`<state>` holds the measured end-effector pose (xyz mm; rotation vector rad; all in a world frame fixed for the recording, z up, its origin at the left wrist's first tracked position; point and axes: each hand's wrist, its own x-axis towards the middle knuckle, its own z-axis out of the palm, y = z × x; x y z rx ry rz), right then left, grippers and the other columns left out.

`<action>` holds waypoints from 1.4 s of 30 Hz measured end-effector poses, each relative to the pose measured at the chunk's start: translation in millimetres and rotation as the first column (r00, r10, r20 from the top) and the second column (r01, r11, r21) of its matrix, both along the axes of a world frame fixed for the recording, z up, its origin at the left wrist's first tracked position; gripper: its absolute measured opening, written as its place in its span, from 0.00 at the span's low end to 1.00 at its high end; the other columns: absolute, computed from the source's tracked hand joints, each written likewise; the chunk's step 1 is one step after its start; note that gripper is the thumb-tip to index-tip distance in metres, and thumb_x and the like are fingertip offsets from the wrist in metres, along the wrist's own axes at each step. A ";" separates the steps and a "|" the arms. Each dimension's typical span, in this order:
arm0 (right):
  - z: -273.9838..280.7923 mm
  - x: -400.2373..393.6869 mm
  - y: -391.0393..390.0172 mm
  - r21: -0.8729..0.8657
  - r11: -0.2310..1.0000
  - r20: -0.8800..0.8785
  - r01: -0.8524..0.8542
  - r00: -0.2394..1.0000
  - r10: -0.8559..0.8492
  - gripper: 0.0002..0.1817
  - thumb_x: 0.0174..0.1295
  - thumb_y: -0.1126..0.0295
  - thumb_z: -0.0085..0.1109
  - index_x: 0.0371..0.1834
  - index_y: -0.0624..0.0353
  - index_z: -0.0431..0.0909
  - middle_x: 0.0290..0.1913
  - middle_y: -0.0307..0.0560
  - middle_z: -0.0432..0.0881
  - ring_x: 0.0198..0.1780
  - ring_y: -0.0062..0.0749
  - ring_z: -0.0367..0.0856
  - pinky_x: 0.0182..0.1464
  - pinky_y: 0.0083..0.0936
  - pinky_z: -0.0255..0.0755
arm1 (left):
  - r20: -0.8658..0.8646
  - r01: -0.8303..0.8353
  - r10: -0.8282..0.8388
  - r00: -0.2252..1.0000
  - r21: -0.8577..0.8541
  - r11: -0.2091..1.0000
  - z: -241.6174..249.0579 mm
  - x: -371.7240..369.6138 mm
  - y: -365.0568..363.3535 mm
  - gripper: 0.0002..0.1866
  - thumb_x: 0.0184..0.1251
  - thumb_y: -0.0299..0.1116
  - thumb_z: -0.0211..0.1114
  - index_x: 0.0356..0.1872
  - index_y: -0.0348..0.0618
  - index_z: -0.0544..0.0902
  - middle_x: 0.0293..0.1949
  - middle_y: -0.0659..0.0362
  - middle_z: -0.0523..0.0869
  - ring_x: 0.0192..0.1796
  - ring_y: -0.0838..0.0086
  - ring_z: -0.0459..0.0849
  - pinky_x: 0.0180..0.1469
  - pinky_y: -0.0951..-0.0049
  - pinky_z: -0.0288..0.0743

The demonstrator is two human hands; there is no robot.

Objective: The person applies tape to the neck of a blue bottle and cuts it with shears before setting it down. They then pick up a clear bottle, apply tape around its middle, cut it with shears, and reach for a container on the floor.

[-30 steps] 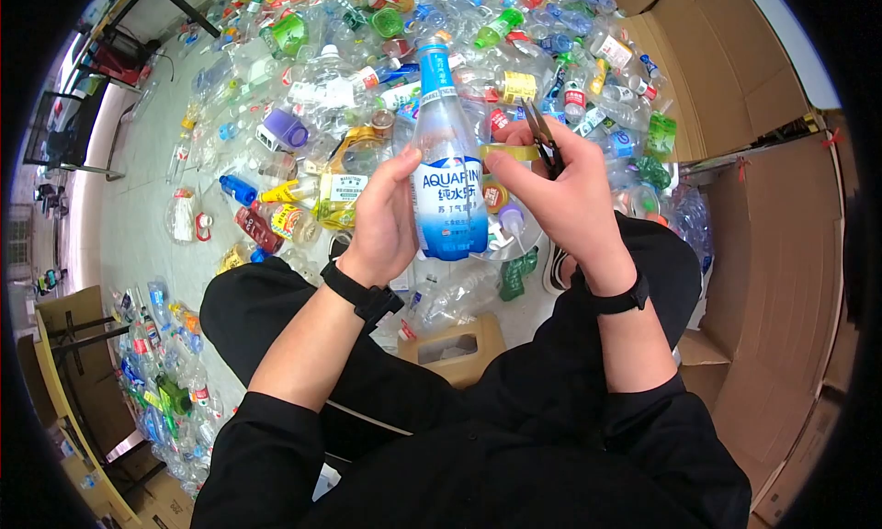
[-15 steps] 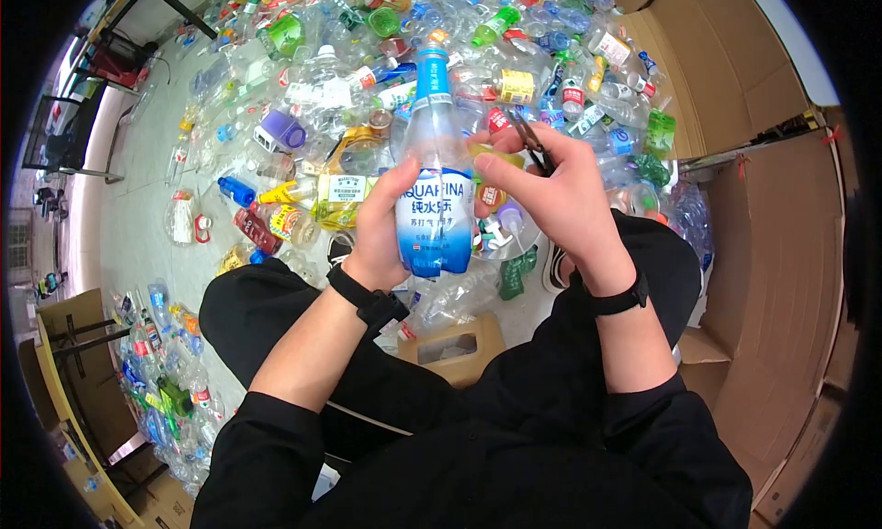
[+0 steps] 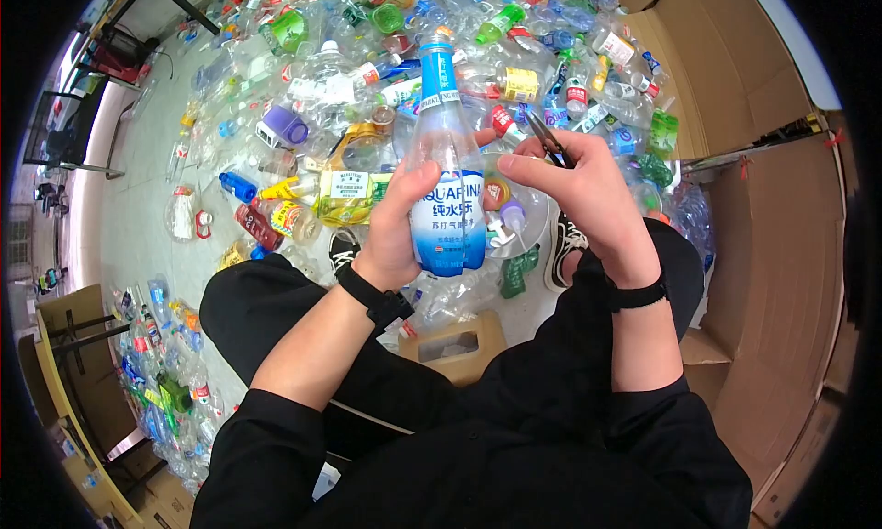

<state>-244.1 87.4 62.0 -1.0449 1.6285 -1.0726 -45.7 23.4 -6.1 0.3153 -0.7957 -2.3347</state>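
Note:
My left hand (image 3: 397, 226) grips a clear Aquafina bottle (image 3: 444, 175) with a blue cap and a blue and white label, held upright in front of me. My right hand (image 3: 588, 198) holds small black scissors (image 3: 548, 139), blades pointing up and away, with its thumb reaching toward the bottle's right side just above the label. Both wrists wear black watches. I am seated with my black-trousered legs spread.
A large heap of several empty plastic bottles (image 3: 386, 60) covers the floor ahead. A small cardboard box (image 3: 450, 345) sits between my legs. Flattened cardboard walls (image 3: 763, 253) stand to the right. More bottles (image 3: 161, 373) and a table lie at the lower left.
The bottle has turned slightly in my left hand. The yellow strip at my right fingertips a second ago is gone from view. My right hand shifted a little to the right.

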 end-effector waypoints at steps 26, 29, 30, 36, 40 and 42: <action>-15.2 40.9 13.9 0.007 1.000 0.213 -0.026 0.977 0.024 0.27 0.80 0.52 0.47 0.31 0.64 0.77 0.27 0.37 0.76 0.32 0.22 0.71 0.38 0.26 0.66 | 0.170 -0.266 0.250 0.953 0.082 0.960 1.5 13.3 -7.2 0.44 0.75 0.64 0.52 0.65 0.24 0.75 0.58 0.34 0.85 0.60 0.49 0.87 0.65 0.56 0.80; -15.8 49.1 13.2 0.032 0.998 0.244 -0.054 0.969 0.045 0.27 0.80 0.51 0.47 0.30 0.64 0.77 0.27 0.37 0.75 0.32 0.22 0.70 0.38 0.26 0.66 | 0.089 -0.140 0.133 0.987 0.069 0.988 -7.0 17.2 -9.3 0.39 0.74 0.59 0.57 0.68 0.29 0.73 0.53 0.40 0.87 0.54 0.54 0.90 0.58 0.59 0.85; -16.4 48.1 12.7 0.032 0.998 0.244 -0.053 0.969 0.043 0.27 0.80 0.51 0.47 0.30 0.64 0.77 0.27 0.37 0.75 0.32 0.22 0.70 0.38 0.26 0.66 | 0.116 -0.150 0.142 0.983 0.067 0.986 -6.4 17.1 -8.5 0.39 0.74 0.59 0.57 0.69 0.29 0.72 0.51 0.42 0.88 0.52 0.56 0.91 0.56 0.60 0.86; -17.7 43.8 10.5 0.060 0.996 0.400 -0.068 0.916 0.039 0.22 0.80 0.47 0.49 0.33 0.51 0.73 0.27 0.25 0.63 0.26 0.12 0.54 0.28 0.18 0.48 | 0.075 -0.131 0.134 0.988 -0.044 0.990 14.1 4.5 -1.4 0.41 0.73 0.57 0.58 0.72 0.29 0.68 0.47 0.44 0.88 0.46 0.60 0.91 0.52 0.63 0.86; -15.7 46.2 11.1 0.062 0.998 0.437 -0.017 0.899 -0.012 0.23 0.79 0.52 0.49 0.27 0.54 0.75 0.25 0.29 0.69 0.26 0.13 0.62 0.28 0.20 0.55 | 0.087 -0.157 0.167 0.982 -0.104 0.982 13.3 1.4 -0.5 0.42 0.72 0.56 0.60 0.72 0.27 0.67 0.46 0.44 0.88 0.46 0.60 0.91 0.52 0.63 0.86; -14.0 47.6 12.3 0.118 0.993 0.481 -0.002 0.875 -0.055 0.22 0.78 0.52 0.51 0.27 0.52 0.75 0.24 0.27 0.68 0.23 0.12 0.60 0.26 0.20 0.53 | 0.108 -0.207 0.216 0.970 -0.092 0.974 14.4 -3.4 2.9 0.42 0.72 0.57 0.59 0.73 0.27 0.67 0.47 0.44 0.88 0.47 0.60 0.91 0.53 0.63 0.86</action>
